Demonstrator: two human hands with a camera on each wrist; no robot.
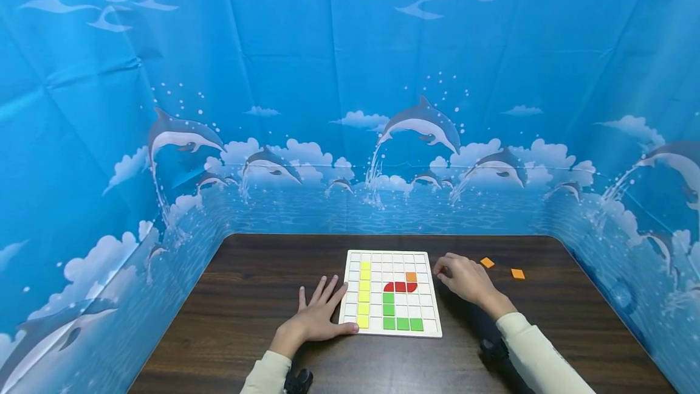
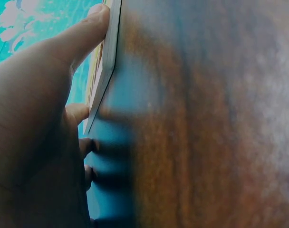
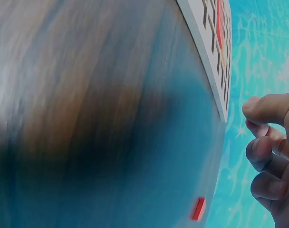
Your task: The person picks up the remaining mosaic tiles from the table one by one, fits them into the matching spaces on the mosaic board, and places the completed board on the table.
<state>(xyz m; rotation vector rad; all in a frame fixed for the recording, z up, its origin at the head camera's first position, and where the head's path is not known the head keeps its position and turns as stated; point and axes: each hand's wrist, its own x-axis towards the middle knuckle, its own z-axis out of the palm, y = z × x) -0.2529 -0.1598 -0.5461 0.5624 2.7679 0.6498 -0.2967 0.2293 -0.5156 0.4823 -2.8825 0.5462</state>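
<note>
A white gridded board (image 1: 391, 327) lies on the table with coloured tiles in its squares. A column of yellow tiles (image 1: 363, 297) runs down its left part. Red tiles (image 1: 400, 287), green tiles (image 1: 388, 310) and one orange tile (image 1: 411, 276) fill squares further right. My left hand (image 1: 314, 318) rests at the board's left side, fingers spread, thumb on the lower-left corner. Just past the board's right edge, my right hand (image 1: 465, 278) hovers with fingers loosely curled. Its thumb (image 3: 258, 108) and fingers (image 3: 265, 185) show no tile between them.
Two loose orange tiles (image 1: 517, 273) lie on the dark wooden table (image 1: 246, 297), right of the right hand. A blue curtain (image 1: 306, 78) printed with dolphins surrounds the table's back and sides.
</note>
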